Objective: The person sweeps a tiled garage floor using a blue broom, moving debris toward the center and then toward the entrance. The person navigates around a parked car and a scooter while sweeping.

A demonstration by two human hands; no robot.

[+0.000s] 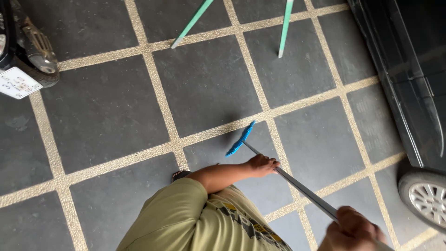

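Closest up: green shirt (186, 218), low in the middle. Far left, up top, part of a scooter (32, 51) with a white plate (16, 82), parked on the dark tiled floor (107, 111). Next, two thin green poles (190, 23) near the top edge. Then the blue mop head (240, 139), down on the floor, just ahead of the left hand (262, 165). Left grip wrapped tight round the grey mop stick (302, 188), low down, likely to steer. Right hand (353, 230) higher up the stick, grip closed round it too, likely to push. Hands kept apart, probably for a steady hold. Far right, a dark car (409, 69) and a wheel (427, 200).
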